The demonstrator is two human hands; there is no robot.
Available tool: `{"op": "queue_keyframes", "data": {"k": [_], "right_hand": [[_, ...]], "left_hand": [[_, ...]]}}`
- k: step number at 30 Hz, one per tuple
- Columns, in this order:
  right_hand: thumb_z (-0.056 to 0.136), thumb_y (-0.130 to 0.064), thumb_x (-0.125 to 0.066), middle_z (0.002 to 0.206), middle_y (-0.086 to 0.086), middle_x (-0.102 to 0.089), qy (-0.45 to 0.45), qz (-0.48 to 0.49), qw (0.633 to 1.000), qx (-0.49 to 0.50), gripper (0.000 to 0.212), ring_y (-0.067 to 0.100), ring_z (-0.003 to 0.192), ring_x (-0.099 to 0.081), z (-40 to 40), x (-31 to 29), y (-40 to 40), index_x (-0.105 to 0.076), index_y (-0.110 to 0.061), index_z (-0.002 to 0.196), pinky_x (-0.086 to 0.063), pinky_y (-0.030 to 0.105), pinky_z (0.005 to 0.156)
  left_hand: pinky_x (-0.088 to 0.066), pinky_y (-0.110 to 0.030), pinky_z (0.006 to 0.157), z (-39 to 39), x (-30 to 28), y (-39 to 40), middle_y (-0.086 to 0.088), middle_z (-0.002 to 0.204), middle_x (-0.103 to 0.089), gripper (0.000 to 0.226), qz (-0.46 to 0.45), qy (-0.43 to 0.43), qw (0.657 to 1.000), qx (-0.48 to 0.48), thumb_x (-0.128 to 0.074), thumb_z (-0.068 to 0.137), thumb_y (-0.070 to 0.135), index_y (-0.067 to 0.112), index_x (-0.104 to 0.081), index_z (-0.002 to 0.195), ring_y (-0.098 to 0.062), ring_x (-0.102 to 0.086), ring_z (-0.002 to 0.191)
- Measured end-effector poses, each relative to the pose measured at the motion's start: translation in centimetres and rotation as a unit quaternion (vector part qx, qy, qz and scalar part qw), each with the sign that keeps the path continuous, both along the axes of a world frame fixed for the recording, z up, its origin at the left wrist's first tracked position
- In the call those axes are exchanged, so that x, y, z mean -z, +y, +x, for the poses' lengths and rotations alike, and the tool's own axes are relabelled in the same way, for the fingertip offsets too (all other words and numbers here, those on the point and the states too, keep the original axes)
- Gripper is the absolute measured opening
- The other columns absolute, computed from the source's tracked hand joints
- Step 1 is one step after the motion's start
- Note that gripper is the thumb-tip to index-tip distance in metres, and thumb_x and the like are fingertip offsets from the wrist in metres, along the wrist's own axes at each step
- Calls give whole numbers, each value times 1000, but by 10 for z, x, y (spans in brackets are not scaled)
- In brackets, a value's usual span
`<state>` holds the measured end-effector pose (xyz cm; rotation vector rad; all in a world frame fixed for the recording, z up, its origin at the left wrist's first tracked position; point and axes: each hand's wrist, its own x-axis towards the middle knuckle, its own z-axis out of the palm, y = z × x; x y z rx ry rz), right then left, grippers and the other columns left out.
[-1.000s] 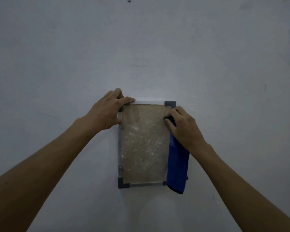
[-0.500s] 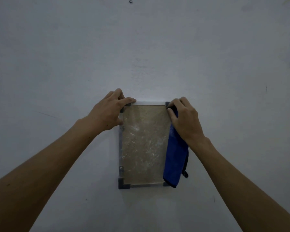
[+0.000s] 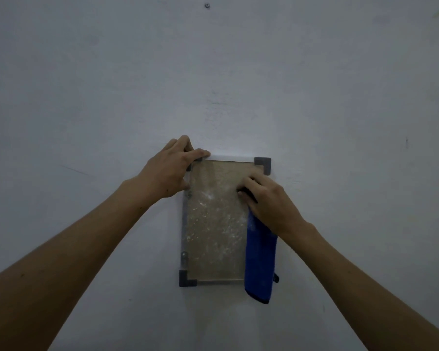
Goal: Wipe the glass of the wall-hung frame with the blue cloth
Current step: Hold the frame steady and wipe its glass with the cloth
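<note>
A small upright frame [image 3: 262,163] with grey corner pieces hangs on the pale wall; its glass [image 3: 213,231] is dusty with white specks. My left hand [image 3: 170,171] grips the frame's top left corner, fingers curled over the top edge. My right hand [image 3: 269,201] presses the blue cloth [image 3: 260,259] against the upper right part of the glass, fingers curled over the cloth's top. The cloth hangs down along the frame's right side, past the bottom edge, and hides the bottom right corner.
The wall [image 3: 340,97] around the frame is bare and pale. A small screw or nail head [image 3: 207,5] sits high above the frame. A faint dark mark [image 3: 406,142] shows on the wall to the right.
My right hand rose with the cloth to the frame's top right corner, then came down and a little left onto the glass. My left hand has stayed on the top left corner.
</note>
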<state>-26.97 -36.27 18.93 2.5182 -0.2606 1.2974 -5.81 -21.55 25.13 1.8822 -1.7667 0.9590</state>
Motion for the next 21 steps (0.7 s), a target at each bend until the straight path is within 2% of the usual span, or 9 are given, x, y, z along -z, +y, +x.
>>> {"op": "queue_keyframes", "data": {"k": [5, 10, 15, 19, 21], "right_hand": [[96, -13, -63, 104, 5, -61, -99, 14, 995, 2, 8, 17, 88, -59, 7, -19, -2, -66, -7, 101, -55, 33, 81], [98, -14, -61, 108, 9, -63, 10, -7, 1000, -13, 11, 21, 94, -60, 13, -3, 6, -66, -6, 104, -56, 37, 84], [97, -14, -62, 107, 6, -62, -73, 14, 997, -13, 10, 17, 91, -59, 16, -19, 5, -65, -7, 103, -55, 34, 83], [97, -13, -61, 108, 7, -63, 27, -11, 999, -34, 8, 17, 93, -59, 19, -4, 11, -65, -9, 103, -55, 32, 83], [97, -14, -62, 108, 6, -63, -10, -6, 1000, -26, 9, 17, 93, -59, 22, -13, 8, -66, -9, 102, -54, 32, 82]], "left_hand": [[-51, -38, 94, 1, 0, 1, -1, 118, -42, 82, 1, 3, 1000, 5, -84, 75, 23, 28, -44, 146, -16, -41, 109], [-51, -37, 94, 2, 0, 1, -1, 119, -42, 82, -2, 1, 1000, 8, -84, 75, 23, 28, -44, 147, -16, -41, 109], [-51, -36, 95, 3, 1, 0, -1, 120, -42, 82, -5, 2, 1000, 10, -84, 75, 26, 28, -44, 147, -17, -41, 110], [-52, -37, 93, 5, 1, -1, -1, 119, -42, 81, -8, -1, 1000, 12, -83, 77, 23, 28, -43, 147, -16, -41, 109], [-52, -37, 93, 5, 1, -1, -1, 119, -42, 81, -8, -2, 1000, 12, -83, 76, 25, 28, -44, 147, -16, -41, 109]]}}
